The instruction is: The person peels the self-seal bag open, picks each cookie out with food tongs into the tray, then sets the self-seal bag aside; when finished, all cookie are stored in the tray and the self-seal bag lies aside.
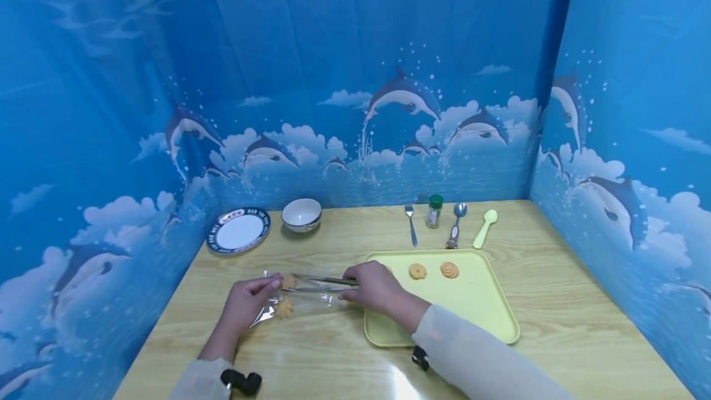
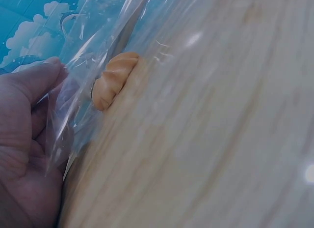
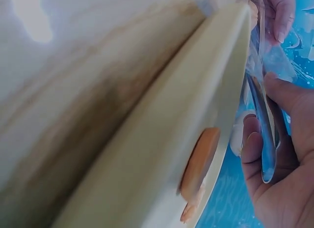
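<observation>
My left hand (image 1: 247,304) pinches the edge of a clear plastic bag (image 1: 322,302) lying on the table left of the tray. In my right hand (image 1: 378,287) I grip metal tongs (image 3: 267,144), their arms reaching left into the bag. One ridged cookie (image 1: 289,281) is at the tong tips; whether they clasp it I cannot tell. Just below it lies another cookie (image 1: 284,308) in the bag. On the pale yellow tray (image 1: 461,310) sit a flower-shaped cookie (image 1: 418,271) and a swirled cookie (image 1: 449,270). A third there is mostly hidden behind my right hand.
A blue-rimmed plate (image 1: 239,231) and a white bowl (image 1: 302,215) stand at the back left. Behind the tray are a fork (image 1: 411,225), a green-capped jar (image 1: 434,212), a metal spoon (image 1: 457,225) and a yellow-green spoon (image 1: 486,229). Blue dolphin-print curtains (image 1: 344,36) surround the table.
</observation>
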The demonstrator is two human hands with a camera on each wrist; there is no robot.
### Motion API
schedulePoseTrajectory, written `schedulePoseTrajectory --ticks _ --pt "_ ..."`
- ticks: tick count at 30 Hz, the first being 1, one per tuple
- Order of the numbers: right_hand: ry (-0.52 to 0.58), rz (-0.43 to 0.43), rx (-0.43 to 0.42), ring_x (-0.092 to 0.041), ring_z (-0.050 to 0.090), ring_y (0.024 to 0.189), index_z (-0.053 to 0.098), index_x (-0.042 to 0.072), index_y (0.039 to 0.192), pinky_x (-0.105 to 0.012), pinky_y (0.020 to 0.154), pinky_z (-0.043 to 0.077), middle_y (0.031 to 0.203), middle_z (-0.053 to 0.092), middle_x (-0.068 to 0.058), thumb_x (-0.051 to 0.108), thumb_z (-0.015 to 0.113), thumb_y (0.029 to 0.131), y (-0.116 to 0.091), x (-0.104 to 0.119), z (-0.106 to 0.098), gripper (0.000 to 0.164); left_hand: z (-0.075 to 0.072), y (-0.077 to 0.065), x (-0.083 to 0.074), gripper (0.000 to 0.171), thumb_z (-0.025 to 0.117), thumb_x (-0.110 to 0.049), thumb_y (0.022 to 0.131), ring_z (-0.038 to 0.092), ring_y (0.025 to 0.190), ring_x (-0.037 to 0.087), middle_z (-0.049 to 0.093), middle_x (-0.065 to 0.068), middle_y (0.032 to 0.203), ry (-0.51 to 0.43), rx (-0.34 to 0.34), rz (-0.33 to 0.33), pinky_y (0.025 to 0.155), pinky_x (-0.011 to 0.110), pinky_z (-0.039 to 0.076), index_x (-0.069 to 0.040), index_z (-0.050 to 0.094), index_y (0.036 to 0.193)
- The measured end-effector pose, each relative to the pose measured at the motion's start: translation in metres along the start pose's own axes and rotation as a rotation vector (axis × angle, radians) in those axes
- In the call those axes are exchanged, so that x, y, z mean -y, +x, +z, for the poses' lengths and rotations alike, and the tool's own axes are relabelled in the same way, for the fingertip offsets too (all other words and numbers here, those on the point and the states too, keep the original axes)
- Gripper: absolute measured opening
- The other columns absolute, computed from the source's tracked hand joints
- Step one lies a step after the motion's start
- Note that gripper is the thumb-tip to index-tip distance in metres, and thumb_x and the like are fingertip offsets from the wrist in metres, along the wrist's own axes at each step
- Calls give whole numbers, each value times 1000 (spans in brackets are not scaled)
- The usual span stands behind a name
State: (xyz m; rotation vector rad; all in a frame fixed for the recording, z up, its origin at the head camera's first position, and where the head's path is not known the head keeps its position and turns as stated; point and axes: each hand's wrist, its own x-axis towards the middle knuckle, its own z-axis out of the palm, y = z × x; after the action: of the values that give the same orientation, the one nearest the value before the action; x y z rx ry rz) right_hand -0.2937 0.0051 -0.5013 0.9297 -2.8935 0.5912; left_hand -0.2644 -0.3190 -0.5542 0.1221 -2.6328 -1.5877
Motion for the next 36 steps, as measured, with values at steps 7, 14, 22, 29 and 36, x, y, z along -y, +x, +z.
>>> schedulePoseTrajectory --ticks 7,14,22,29,36 --pt "-7 25 -4 -13 69 81 76 23 104 -32 75 59 90 77 7 47 80 86 -1 4 1 30 5 2 -6 36 74 -46 91 65 126 26 72 -1 128 -5 -16 41 114 48 47 -20 76 116" --pt "-8 11 -5 -17 72 89 76 21 110 -35 82 61 98 78 4 44 79 87 -6 5 -5 32 6 1 -6 33 75 -43 92 67 123 24 73 -1 126 -3 -38 67 112 45 49 -18 77 115" --pt "-8 12 0 -17 72 95 76 20 114 -37 89 60 103 78 5 44 77 90 -25 -2 -18 34 3 1 -2 37 75 -43 92 66 124 22 72 -2 126 -16 -41 49 112 43 49 -18 75 119" --pt "63 20 -42 -15 73 94 77 19 112 -37 85 62 104 78 4 42 79 88 -60 -23 -31 34 1 0 -3 39 75 -44 92 64 127 22 71 -3 130 -31 -34 25 113 42 48 -19 74 121" --pt "72 96 -62 2 58 68 77 24 110 -21 64 53 97 77 11 43 81 85 -102 -47 -50 31 1 -3 -3 39 74 -46 92 64 128 23 71 -2 130 -27 -46 3 113 44 48 -19 74 121"
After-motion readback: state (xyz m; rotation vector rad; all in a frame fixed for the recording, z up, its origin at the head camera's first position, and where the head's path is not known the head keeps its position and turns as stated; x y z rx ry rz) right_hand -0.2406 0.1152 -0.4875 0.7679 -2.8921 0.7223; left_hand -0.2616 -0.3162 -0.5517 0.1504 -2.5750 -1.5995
